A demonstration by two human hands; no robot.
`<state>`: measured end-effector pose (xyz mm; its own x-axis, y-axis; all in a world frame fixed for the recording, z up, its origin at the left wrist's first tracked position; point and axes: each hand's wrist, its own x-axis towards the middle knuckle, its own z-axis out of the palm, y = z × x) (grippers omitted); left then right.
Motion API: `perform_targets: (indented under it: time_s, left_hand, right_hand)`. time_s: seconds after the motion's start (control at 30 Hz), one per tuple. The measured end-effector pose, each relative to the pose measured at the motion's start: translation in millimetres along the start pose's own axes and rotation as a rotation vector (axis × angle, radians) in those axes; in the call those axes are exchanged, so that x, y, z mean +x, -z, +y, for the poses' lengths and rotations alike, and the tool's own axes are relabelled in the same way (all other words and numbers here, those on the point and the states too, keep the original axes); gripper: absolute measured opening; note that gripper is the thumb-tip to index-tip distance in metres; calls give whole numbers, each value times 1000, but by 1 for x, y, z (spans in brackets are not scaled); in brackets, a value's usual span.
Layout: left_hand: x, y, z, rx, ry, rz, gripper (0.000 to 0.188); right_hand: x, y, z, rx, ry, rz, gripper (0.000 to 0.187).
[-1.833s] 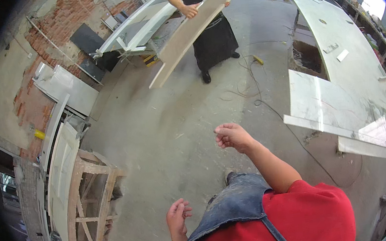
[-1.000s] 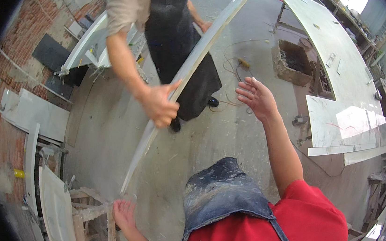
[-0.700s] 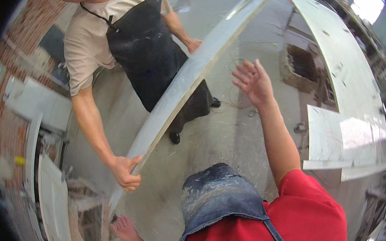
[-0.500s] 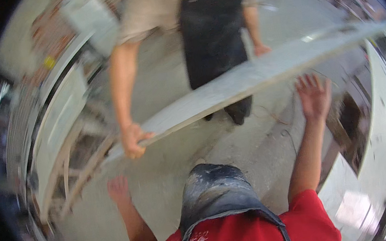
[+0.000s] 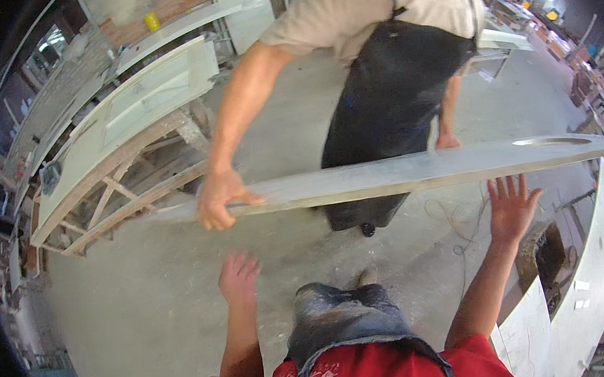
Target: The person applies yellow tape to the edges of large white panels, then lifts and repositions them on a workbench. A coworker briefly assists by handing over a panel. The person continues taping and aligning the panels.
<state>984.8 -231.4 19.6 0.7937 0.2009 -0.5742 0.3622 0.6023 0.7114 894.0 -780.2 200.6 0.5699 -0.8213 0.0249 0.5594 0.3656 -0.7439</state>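
A long pale grey slab (image 5: 389, 176) with an oval cutout near its right end spans the view at waist height. A co-worker in a dark apron (image 5: 396, 105) grips its near edge at the left with one hand (image 5: 222, 200); the co-worker's other hand (image 5: 448, 141) is at the far side. My right hand (image 5: 512, 209), fingers spread, reaches up just below the slab's near edge on the right; whether it touches cannot be told. My left hand (image 5: 239, 277) is apart from the slab, below the co-worker's hand, fingers spread and slightly blurred. Neither of my hands holds anything.
On the left stands a wooden trestle frame (image 5: 114, 182) bearing a white panel (image 5: 138, 102). White sheets (image 5: 585, 291) lean at the lower right beside a dark-topped block (image 5: 544, 251). A thin cable (image 5: 461, 234) lies on the dusty floor (image 5: 160, 314). A yellow container (image 5: 151, 22) sits far back.
The slab now looks more level, its right end lower in view. The co-worker appears farther right and more upright. My left hand has shifted right and my right hand appears lower; both stay open.
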Motion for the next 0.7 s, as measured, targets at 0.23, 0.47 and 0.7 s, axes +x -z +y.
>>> perform_targets:
  time_s: [0.23,0.47,0.7]
  left_hand:
    - [-79,65,-1,-27,-176,-8,58]
    - [-172,110,-17,-149,-347,98,58]
    - [-282,87,11,-122,-609,-34,57]
  right_hand:
    - [-65,-18,6,-55,-64,-104,83]
    - [-109,-3,-12,1,-201,-328,82]
    - [-166,11,-27,8,-291,-440,82]
